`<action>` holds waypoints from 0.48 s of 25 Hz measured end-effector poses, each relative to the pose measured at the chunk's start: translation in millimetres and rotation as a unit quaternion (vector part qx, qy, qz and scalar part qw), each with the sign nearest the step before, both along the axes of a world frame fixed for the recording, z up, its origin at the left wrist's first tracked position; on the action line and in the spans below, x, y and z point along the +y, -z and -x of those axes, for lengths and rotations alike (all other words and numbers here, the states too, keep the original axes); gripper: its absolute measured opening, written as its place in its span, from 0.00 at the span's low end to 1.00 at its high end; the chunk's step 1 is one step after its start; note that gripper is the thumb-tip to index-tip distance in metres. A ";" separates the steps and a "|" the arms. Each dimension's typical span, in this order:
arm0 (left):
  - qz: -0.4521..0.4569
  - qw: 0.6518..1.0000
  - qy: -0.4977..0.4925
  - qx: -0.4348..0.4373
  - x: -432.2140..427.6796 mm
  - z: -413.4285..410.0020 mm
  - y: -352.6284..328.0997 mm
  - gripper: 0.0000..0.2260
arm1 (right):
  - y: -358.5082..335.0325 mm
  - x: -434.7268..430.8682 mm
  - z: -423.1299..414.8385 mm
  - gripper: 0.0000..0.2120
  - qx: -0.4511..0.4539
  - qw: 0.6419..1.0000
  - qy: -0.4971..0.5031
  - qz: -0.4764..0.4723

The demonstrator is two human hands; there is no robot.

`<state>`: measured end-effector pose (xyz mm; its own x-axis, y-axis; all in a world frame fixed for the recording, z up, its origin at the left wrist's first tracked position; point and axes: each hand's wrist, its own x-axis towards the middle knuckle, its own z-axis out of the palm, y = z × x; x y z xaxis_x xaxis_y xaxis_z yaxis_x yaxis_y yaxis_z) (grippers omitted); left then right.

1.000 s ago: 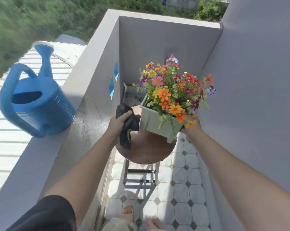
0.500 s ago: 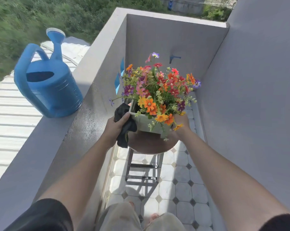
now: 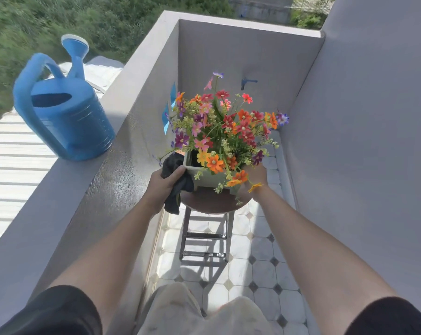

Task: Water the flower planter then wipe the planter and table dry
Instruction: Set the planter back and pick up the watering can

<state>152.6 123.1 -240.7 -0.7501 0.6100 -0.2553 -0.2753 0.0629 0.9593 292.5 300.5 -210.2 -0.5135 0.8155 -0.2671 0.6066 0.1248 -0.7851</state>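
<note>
A white rectangular planter (image 3: 207, 178) full of orange, red, pink and purple flowers (image 3: 225, 131) stands on a small round brown table (image 3: 210, 201) with metal legs. My left hand (image 3: 162, 187) grips a dark cloth (image 3: 178, 187) and presses it against the planter's left side. My right hand (image 3: 255, 178) holds the planter's right end, partly hidden behind the blooms. A blue watering can (image 3: 64, 112) stands upright on the balcony ledge at the left, apart from both hands.
The grey ledge (image 3: 83, 194) runs along the left, its top wet and dark near the table. Grey walls close the back and right. A blue tap (image 3: 247, 82) sticks out of the back wall. The floor (image 3: 260, 264) is tiled.
The planter has gone from tilted to level on the table, both hands still on it. The view has shifted, so the watering can sits further right in frame.
</note>
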 end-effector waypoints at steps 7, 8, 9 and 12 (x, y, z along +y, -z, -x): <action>0.024 0.999 -0.013 -0.036 -23.6 -5.6 -8.3 0.05 | -20.6 -19.9 -29.1 0.14 -0.080 0.992 -0.088 -0.032; 0.034 0.998 -0.020 -0.042 -32.9 -10.1 -12.0 0.04 | -27.3 -23.6 -39.1 0.16 -0.117 0.984 -0.121 -0.058; 0.048 0.997 -0.034 -0.045 -42.6 -14.7 -15.9 0.03 | -35.1 -25.4 -48.4 0.19 -0.145 0.974 -0.150 -0.088; 0.088 0.990 -0.096 -0.049 -70.1 -26.1 -28.3 0.05 | -59.9 -25.8 -65.3 0.28 -0.185 0.946 -0.202 -0.173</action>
<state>178.7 53.0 -212.4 -0.8135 0.3987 -0.4234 -0.3904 0.1651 0.9057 357.8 274.7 -150.3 -0.7260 0.6439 -0.2415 0.6792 0.6164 -0.3984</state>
